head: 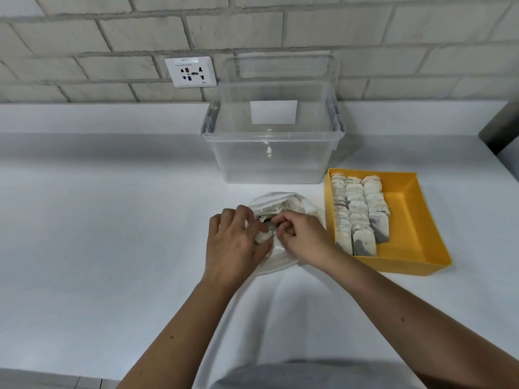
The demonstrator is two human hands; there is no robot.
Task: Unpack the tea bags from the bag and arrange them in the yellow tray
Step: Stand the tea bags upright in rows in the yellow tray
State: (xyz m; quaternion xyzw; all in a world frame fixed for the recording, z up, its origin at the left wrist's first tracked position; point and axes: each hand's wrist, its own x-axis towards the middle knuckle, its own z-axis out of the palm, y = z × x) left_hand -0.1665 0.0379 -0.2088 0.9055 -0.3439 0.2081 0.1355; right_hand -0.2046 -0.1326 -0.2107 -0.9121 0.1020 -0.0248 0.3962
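Well under way, I judge: three rows of tea bags (356, 211) fill the left of the yellow tray (421, 220), and more wait in the plastic bag (278, 200) beside it. My left hand (233, 240) grips the bag's mouth; my right hand (303, 237) pinches one inside. The clear bin (269, 164) has a blank label, and the wall socket (191, 71) print is unreadable.

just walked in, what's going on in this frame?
A person is unpacking tea bags from a plastic bag lying on the white counter. The left hand and the right hand meet at the bag's mouth, both pinching a tea bag. More remain inside. To the right, the yellow tray holds three rows of tea bags along its left side; its right side is bare. A clear bin stands behind.
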